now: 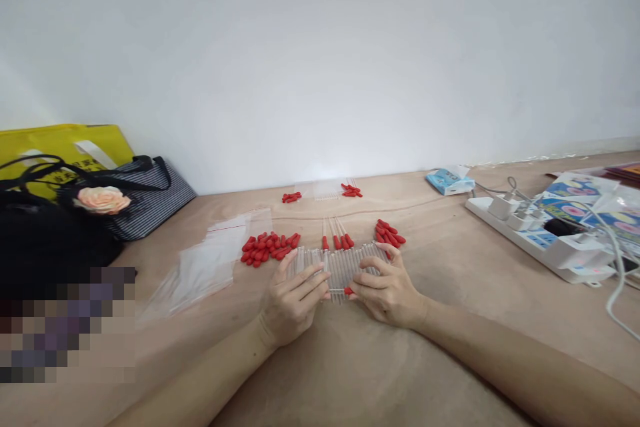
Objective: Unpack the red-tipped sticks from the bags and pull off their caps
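A row of clear glass dropper tubes point(343, 267) lies side by side on the table between my hands. Across their near ends lies one dropper with a thin clear stem point(337, 290) and a red rubber bulb point(348, 291). My right hand point(393, 288) pinches the bulb end, its other fingers over the row's right side. With fingers bent, my left hand point(297, 297) holds the stem end and rests along the row's left side. Several red-bulbed droppers point(343, 241) lie just beyond the row. Loose red bulbs form a left pile point(265, 248) and a right pile point(389, 233).
Clear zip bags point(210, 257) lie left of the bulbs. By the wall are more red-tipped pieces point(351, 191) and a clear bag point(325, 191). A tissue pack point(450, 180) and a power strip with cables point(530, 237) stand right; a striped bag point(150, 197) stands left.
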`<state>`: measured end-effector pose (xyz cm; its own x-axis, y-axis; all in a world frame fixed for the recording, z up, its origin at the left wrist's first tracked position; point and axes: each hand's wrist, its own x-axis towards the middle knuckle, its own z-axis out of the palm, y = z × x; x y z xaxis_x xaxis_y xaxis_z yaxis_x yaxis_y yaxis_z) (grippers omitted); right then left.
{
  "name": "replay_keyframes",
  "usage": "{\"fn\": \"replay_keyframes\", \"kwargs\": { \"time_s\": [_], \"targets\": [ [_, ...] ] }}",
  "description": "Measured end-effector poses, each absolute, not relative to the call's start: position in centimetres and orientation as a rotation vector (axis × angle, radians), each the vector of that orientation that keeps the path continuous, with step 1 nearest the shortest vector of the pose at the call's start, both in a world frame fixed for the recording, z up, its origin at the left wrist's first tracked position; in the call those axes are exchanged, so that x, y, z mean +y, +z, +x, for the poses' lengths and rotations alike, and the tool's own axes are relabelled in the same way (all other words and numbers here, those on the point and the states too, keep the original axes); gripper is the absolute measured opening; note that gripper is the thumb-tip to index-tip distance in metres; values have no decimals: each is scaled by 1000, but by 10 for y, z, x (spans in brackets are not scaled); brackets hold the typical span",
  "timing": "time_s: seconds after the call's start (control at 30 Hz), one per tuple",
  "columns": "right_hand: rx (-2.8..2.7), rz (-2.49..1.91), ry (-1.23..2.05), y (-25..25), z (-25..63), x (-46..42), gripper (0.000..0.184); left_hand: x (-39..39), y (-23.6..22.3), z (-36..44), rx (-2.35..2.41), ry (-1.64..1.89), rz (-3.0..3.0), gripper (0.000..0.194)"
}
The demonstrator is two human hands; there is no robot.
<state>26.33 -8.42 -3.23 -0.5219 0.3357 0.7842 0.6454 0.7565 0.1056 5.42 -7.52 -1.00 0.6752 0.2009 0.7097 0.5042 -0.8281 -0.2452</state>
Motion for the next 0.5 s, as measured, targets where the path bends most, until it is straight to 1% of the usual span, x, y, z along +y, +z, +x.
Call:
{"fn": "replay_keyframes", "kwargs": {
  "time_s": [0.1,0.27,0.4,0.5],
  "targets": [
    [-2157,-733,-477,-31,268,-84,16,-73,-9,48,-574,-971,-2460,18],
    [-2045,-878,-399,-29,277,-80,16,-68,-8,39,-730,-951,-2408,16],
    [-1945,-1071,-386,-30,279,-71,22,-64,-5,45,-890,-958,-2456,25],
    [-1867,-1208,-307,-29,286,-61,25,-63,3,51,-941,-1032,-2587,28]
  ]
}}
